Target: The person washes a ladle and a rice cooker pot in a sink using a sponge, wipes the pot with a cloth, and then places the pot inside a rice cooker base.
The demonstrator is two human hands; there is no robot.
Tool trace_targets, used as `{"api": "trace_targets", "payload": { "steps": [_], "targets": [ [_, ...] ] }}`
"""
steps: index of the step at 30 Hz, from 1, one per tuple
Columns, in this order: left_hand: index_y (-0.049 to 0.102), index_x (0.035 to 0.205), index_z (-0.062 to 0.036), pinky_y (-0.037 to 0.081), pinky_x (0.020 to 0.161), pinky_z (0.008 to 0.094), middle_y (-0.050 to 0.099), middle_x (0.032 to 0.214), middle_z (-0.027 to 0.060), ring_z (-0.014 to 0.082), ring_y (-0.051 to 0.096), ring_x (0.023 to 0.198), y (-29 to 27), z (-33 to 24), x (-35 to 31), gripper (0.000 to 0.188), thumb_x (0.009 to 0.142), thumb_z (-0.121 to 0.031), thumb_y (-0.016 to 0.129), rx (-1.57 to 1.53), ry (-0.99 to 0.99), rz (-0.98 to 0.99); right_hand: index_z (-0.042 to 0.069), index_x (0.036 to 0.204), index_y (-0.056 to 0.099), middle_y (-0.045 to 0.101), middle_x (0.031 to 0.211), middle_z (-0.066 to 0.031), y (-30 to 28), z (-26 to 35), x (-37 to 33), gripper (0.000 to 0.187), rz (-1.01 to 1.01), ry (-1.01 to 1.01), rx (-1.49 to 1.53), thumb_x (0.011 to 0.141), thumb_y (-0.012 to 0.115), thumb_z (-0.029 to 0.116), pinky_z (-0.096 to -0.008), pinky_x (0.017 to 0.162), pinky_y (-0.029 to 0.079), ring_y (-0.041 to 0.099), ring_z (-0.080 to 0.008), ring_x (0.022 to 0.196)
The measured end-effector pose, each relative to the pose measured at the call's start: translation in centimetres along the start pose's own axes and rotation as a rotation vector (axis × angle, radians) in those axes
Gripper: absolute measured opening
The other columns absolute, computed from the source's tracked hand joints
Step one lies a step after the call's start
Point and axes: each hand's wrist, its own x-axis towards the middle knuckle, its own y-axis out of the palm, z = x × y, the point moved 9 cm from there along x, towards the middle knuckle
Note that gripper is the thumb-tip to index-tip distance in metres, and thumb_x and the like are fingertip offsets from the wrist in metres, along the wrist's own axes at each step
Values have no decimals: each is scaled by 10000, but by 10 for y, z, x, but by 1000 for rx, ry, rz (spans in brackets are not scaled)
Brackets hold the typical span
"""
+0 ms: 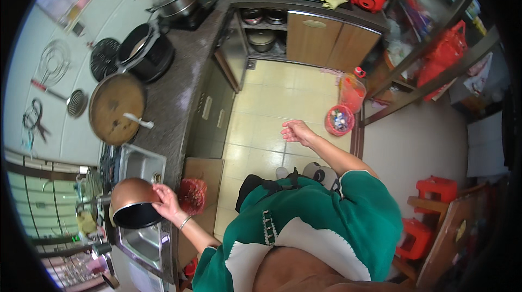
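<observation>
Head view: the left hand has its fingers closed on the rim of a copper-coloured pot, tilted over the steel sink at the surface's front edge. The right hand hangs loosely spread and empty above the bare tiled floor, well apart from the cabinets.
</observation>
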Motion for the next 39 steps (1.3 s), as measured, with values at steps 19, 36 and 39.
{"api": "trace_targets", "payload": {
  "steps": [19, 36, 39],
  "targets": [
    [631, 962, 31, 517, 613, 290, 603, 748, 90, 175, 538, 575, 74, 224, 114, 256, 840, -173, 727, 873, 524, -197, 28, 1213, 575, 652, 904, -90, -146, 195, 255, 275, -214, -104, -246, 988, 480, 154, -300, 519, 567, 654, -160, 642],
    [577, 900, -112, 289, 409, 227, 520, 709, -27, 102, 389, 493, -50, 613, 203, 107, 973, -184, 544, 997, -150, -377, -20, 1129, 613, 547, 1213, -315, -446, 653, 355, 390, -1203, -1011, -1018, 886, 525, 272, -525, 1042, 358, 492, -448, 1174],
    [548, 846, -98, 249, 429, 225, 430, 658, -14, 99, 319, 496, -58, 651, 198, 133, 962, -162, 553, 893, -232, -387, -41, 1156, 595, 551, 1196, -341, -477, 683, 386, 479, -1245, -916, -1143, 893, 566, 358, -548, 1009, 391, 508, -477, 1151]
  ]
}}
